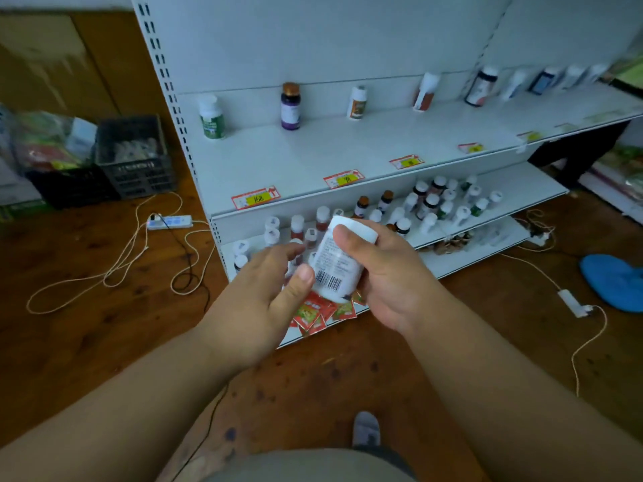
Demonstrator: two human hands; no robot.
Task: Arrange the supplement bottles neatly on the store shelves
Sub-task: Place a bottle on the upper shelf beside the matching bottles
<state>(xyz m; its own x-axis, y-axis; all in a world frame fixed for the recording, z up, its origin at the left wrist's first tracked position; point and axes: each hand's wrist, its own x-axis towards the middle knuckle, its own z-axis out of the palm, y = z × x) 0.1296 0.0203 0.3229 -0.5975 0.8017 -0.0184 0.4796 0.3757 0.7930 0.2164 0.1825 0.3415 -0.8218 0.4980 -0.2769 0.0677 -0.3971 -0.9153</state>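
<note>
A white supplement bottle point(335, 262) with a barcode label and a white cap is tilted in front of the shelves. My right hand point(386, 273) grips it from the right, thumb across its upper side. My left hand point(268, 290) touches its lower end with the thumb, fingers spread. On the upper shelf point(313, 158) single bottles stand spaced apart: a green-labelled one point(211, 117), a purple one point(290, 106), a white one point(357, 103), another point(426, 92). The lower shelf point(515, 189) holds several crowded bottles point(424, 203).
Yellow-and-red price tags point(255, 197) line the upper shelf's edge. Red sachets point(315, 314) lie on the bottom shelf. On the wooden floor are a power strip point(169, 221) with loose cords, dark crates point(134, 156) at left, and a blue cushion point(614, 280) at right.
</note>
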